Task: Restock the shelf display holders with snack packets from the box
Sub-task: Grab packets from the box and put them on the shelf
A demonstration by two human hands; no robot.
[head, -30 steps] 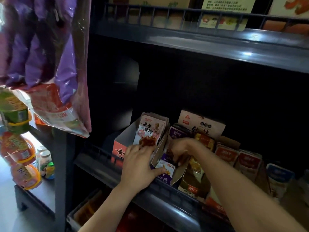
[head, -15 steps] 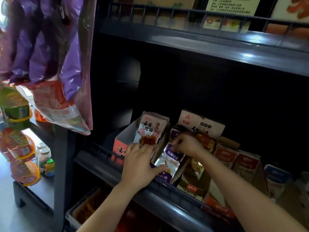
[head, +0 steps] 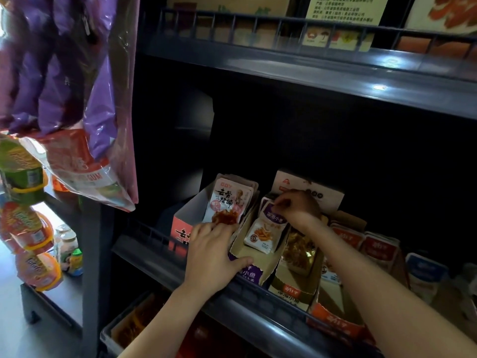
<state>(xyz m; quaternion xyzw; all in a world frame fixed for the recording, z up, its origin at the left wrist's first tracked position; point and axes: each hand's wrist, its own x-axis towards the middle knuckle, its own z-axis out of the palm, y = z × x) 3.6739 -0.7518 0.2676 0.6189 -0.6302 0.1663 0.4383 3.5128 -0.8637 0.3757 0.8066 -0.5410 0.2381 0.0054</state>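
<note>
The purple-and-white snack packet (head: 265, 228) stands in the purple display holder (head: 247, 273) on the shelf (head: 258, 306), long axis nearly upright, top leaning far. It looks light, limp and slick, best pinched at its top seam, where the right hand (head: 296, 208) pinches it; the left hand (head: 211, 257) grips the holder's near wall.

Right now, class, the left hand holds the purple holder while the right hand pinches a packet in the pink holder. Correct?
No. The head view shows the right hand pinching a packet in the purple holder, the same one the left hand holds.
</note>
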